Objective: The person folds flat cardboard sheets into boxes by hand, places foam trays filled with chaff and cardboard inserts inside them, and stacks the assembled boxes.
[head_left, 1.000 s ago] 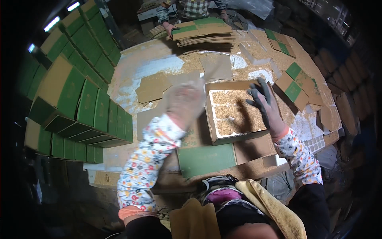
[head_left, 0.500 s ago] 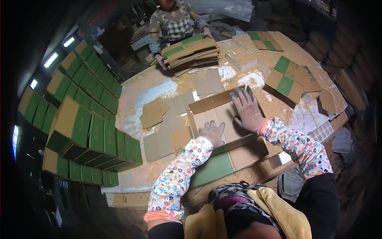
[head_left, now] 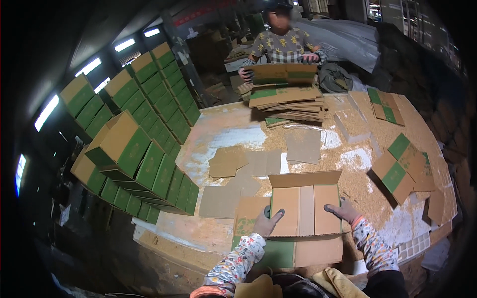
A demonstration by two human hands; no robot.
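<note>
A partly folded brown cardboard box (head_left: 306, 210) lies in front of me, its far flap standing up. At its left side, my left hand (head_left: 267, 222), in a grey-pink work glove, grips the edge with the thumb over the inner panel. My right hand (head_left: 346, 210), gloved the same way, holds the right edge, thumb laid inward. Both hands' outer fingers are partly hidden behind the box sides. Under the near side of the box lies a flat green-and-brown carton (head_left: 318, 251).
Across the table a co-worker (head_left: 280, 47) holds a flat carton (head_left: 283, 73) above a stack of cartons (head_left: 293, 102). Green-and-brown boxes (head_left: 134, 154) are piled at the left. Loose cardboard sheets (head_left: 226, 161), flat cartons (head_left: 397, 169) and a white moulded tray (head_left: 415, 246) lie about.
My hands have moved from pressing inside the box to gripping its left and right sides. The view has tilted up. The co-worker has raised a flat carton off the stack.
</note>
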